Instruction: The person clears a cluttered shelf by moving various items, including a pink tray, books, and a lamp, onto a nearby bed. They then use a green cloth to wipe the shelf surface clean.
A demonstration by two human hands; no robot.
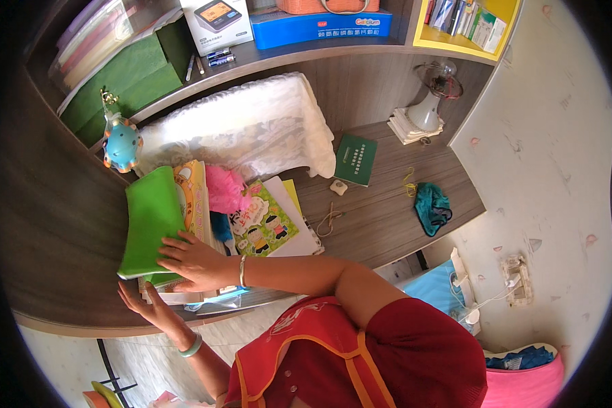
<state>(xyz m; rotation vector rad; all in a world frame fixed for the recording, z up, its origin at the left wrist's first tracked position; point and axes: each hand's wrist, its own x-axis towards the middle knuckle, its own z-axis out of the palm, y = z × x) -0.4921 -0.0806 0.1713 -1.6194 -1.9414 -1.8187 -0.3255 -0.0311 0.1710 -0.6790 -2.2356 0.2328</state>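
A bright green soft-covered book or folder (153,219) lies tilted on top of a stack of books at the left end of the desk. My right hand (199,262), with a silver bangle at the wrist, rests on its lower right part, fingers spread. Just below its near corner is my left hand (150,308), thumb and fingers apart; a pale green bangle circles that wrist. Whether the left fingertips touch the cover, I cannot tell. Beside the green cover shows an orange-and-white picture book (189,191). The stack's lower books are partly hidden by my hands.
Right of the stack are a pink cloth or plush item (227,188), a blue-bristled brush (221,227) and a cartoon-covered book (265,219). Farther right lie a dark green booklet (356,159) and a teal cloth (432,208). White lace (234,122) covers something behind; a blue ornament (121,145) hangs left.
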